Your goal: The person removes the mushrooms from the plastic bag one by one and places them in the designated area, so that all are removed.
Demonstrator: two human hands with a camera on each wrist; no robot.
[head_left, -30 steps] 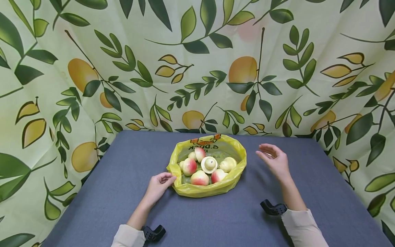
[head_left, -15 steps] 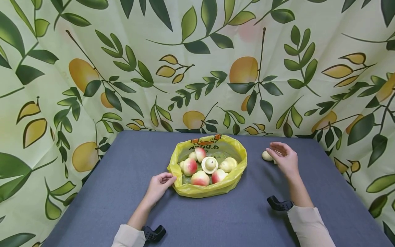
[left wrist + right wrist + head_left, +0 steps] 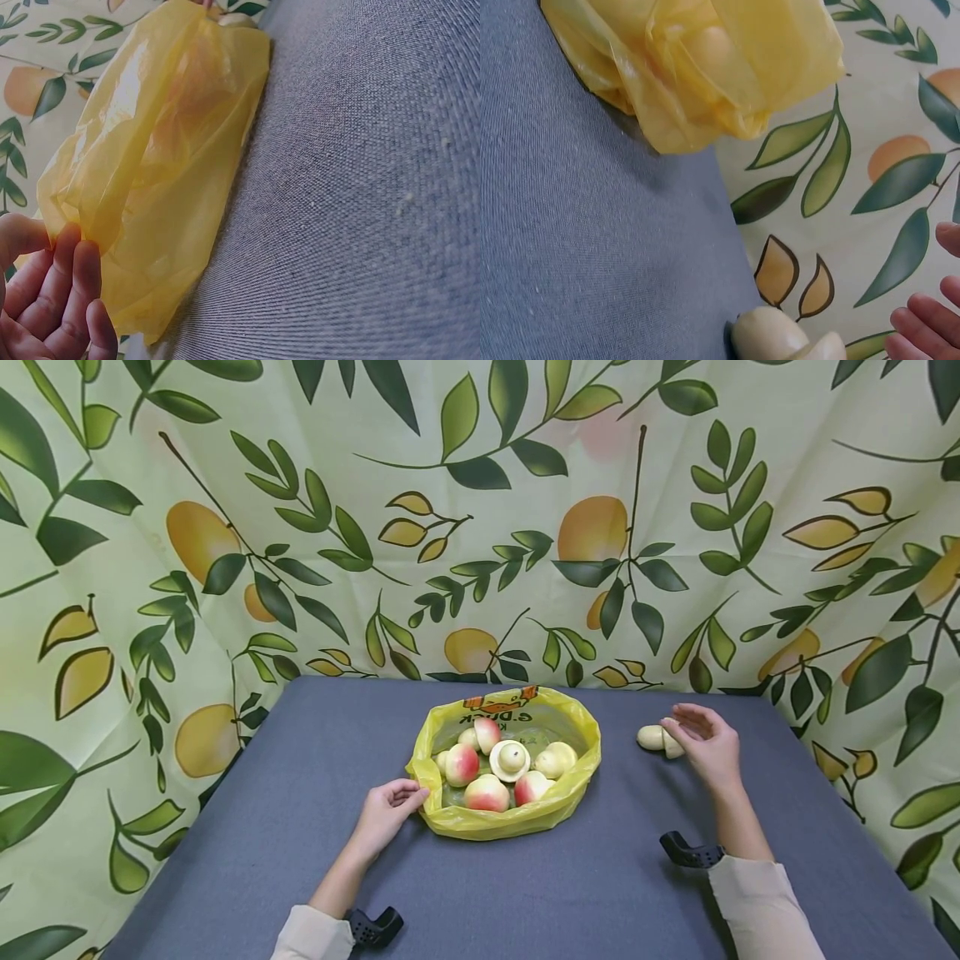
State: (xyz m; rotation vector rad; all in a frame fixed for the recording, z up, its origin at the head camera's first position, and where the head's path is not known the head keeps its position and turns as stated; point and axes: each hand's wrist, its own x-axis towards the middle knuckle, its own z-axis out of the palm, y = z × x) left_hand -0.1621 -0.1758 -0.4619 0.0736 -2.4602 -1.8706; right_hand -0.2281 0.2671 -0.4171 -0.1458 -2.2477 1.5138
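Observation:
A yellow plastic bag (image 3: pixel 502 822) stands with its mouth wide and its rim rolled down. Inside lie several pink-and-cream peaches (image 3: pixel 486 793) and pale mushrooms (image 3: pixel 510 758), one of them stem up. My left hand (image 3: pixel 384 817) pinches the bag's left rim between thumb and fingers, as the left wrist view also shows. To the right of the bag, a cream mushroom (image 3: pixel 651 738) lies on its side on the table. Close beside it hovers my right hand (image 3: pixel 708 747), its fingers loosely bent and holding nothing; the right wrist view shows a gap between fingers and mushroom (image 3: pixel 769 335).
The dark blue cloth-covered table (image 3: pixel 525 893) ends at a curtain (image 3: pixel 480 527) printed with leaves and fruit. A black wrist mount (image 3: pixel 375 928) sits on the left forearm, and another black mount (image 3: pixel 690 852) on the right.
My right hand has moved to the right, away from the bag, and the mushroom it covered has come into view on the table. My left hand has stayed at the bag's rim.

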